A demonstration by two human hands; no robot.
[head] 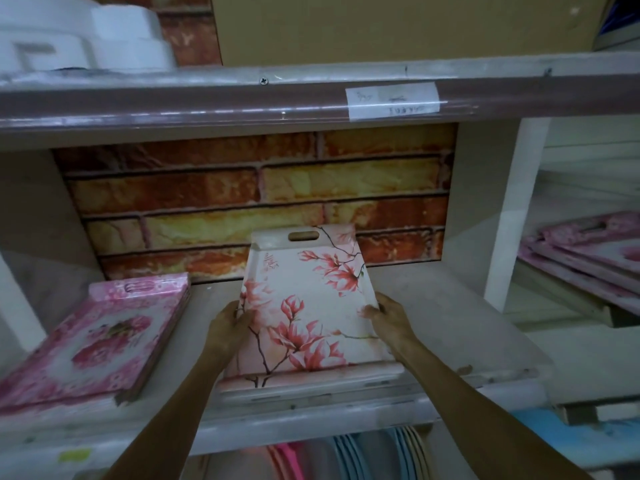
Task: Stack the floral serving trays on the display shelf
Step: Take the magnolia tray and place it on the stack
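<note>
A white serving tray with pink magnolia flowers (304, 299) lies lengthwise on the display shelf (450, 327), its handle slot toward the brick-pattern back wall. More tray edges show beneath its near end, so it tops a small stack. My left hand (230, 323) grips its left rim and my right hand (388, 315) grips its right rim, thumbs on top. A second stack of pink rose trays (100, 337) rests on the same shelf to the left.
The shelf above (311, 98) overhangs closely and carries a paper label (393, 100) and white foam pieces (86, 36). More pink trays (588, 254) sit in the bay to the right. Coloured plates (346, 455) stand below.
</note>
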